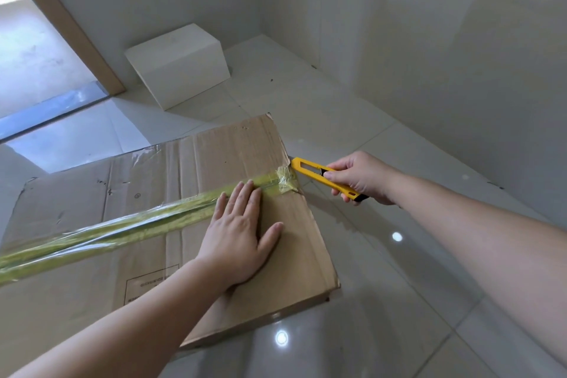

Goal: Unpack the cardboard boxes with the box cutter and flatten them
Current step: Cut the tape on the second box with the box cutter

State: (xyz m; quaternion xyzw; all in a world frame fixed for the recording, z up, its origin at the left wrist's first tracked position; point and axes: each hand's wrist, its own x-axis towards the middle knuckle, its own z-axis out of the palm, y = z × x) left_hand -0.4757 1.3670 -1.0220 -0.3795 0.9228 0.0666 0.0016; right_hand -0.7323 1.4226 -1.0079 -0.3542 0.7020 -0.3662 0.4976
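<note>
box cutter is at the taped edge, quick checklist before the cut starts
1. Right hand grips the box cutter: ok.
2. Cutter tip meets the tape at the edge of the brown box: ok.
3. Blade extended: cannot tell, tip too small.
4. Left hand presses flat to steady the box: ok.
5. Left fingers clear of the cut line: not ok, fingertips lie on the tape.
6. White box out of the way: ok.

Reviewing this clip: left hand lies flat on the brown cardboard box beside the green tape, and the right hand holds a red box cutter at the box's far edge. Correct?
Not quite. The head view shows the box cutter in the right hand is yellow, not red. The rest holds: the left hand lies flat on the brown cardboard box beside the green tape.
</note>
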